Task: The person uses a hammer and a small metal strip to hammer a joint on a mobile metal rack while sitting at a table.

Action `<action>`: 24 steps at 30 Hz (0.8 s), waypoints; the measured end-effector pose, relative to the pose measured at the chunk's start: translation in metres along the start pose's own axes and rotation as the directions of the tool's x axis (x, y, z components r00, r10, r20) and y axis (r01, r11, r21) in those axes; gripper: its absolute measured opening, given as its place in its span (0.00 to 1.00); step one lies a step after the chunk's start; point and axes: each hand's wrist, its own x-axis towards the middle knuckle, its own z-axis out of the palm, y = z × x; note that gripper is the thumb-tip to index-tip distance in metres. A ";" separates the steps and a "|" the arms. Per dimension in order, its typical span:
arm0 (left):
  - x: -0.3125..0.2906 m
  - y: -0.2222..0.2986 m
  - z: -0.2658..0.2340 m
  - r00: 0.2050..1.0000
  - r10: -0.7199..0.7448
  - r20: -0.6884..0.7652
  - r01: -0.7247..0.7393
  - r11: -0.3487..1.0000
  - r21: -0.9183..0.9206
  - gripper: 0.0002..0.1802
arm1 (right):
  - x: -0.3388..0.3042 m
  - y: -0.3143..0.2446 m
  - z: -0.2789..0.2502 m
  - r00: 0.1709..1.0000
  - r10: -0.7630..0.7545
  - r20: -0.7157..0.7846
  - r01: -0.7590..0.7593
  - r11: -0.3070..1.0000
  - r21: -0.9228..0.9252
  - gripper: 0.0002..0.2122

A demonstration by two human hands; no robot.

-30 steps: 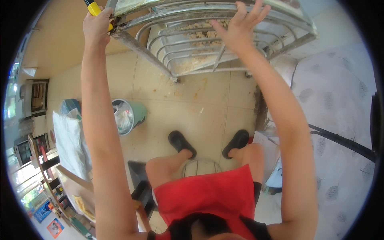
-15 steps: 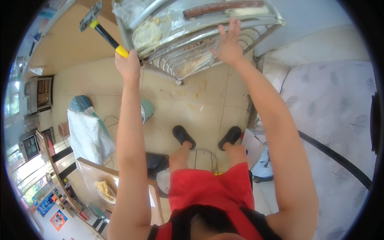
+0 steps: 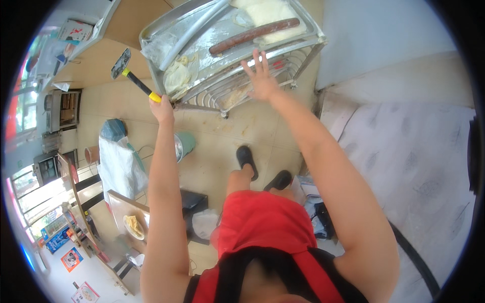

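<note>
My left hand (image 3: 162, 109) is closed round the yellow-and-black handle of a hammer (image 3: 135, 81), its dark head pointing up and left. That hand is against the near left corner of a metal rack with a tray top (image 3: 204, 63). My right hand (image 3: 263, 85) lies with spread fingers at the rack's near edge, holding nothing. On the tray lie a long brown rod (image 3: 255, 36), a pale grey tube (image 3: 194, 33), a crumpled pale, dough-like sheet (image 3: 178, 78) and a larger cream piece (image 3: 273, 14) partly under the rod. Curved metal bars show below the tray.
Patterned fabric covers a broad surface (image 3: 419, 161) on the right. On the left stand a green bucket (image 3: 186, 143), a white sack (image 3: 118, 164) and a small table (image 3: 118, 204) bearing a plate of yellowish food (image 3: 134, 226). A wooden panel (image 3: 124, 30) rises beside the rack.
The rack sits lower and further left in view, showing more of its top. My left foot is now ahead of my right. The hammer stays in my left hand.
</note>
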 end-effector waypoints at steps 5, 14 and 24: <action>0.001 -0.018 -0.006 0.999 -0.027 -0.043 0.031 0.997 0.071 0.10 | 0.020 -0.001 -0.007 0.994 -0.022 0.110 0.009 0.992 0.123 0.44; -0.011 0.002 0.002 0.975 -0.215 -0.051 0.214 0.976 -0.028 0.27 | 0.053 0.089 -0.028 0.708 0.620 0.338 -0.092 -0.394 0.915 0.25; 0.026 0.028 -0.004 0.847 -0.521 0.104 0.496 0.846 0.195 0.21 | 0.116 0.142 -0.057 0.583 0.371 0.723 -0.234 -0.775 0.587 0.21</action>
